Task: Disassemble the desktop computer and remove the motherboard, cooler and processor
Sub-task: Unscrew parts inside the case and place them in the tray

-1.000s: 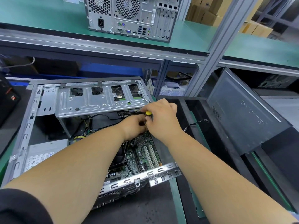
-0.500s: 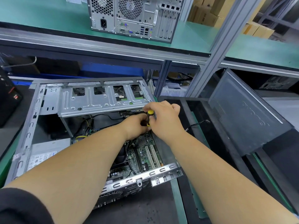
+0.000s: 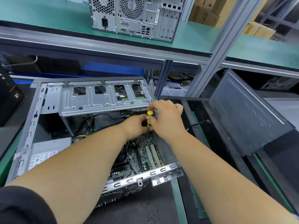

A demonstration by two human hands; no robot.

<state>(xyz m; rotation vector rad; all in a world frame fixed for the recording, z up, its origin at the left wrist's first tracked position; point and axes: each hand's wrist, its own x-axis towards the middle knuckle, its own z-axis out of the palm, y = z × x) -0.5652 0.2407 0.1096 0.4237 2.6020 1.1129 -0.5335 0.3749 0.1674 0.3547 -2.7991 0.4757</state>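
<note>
Both hands work a motherboard (image 3: 146,156) screw: the right hand (image 3: 165,119) grips the yellow-handled screwdriver (image 3: 149,118), the left hand (image 3: 137,126) steadies it; next, probably lift the loosened screw out.

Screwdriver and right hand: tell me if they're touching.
Touching. The head view shows the right hand's fingers curled round the yellow screwdriver handle.
</note>
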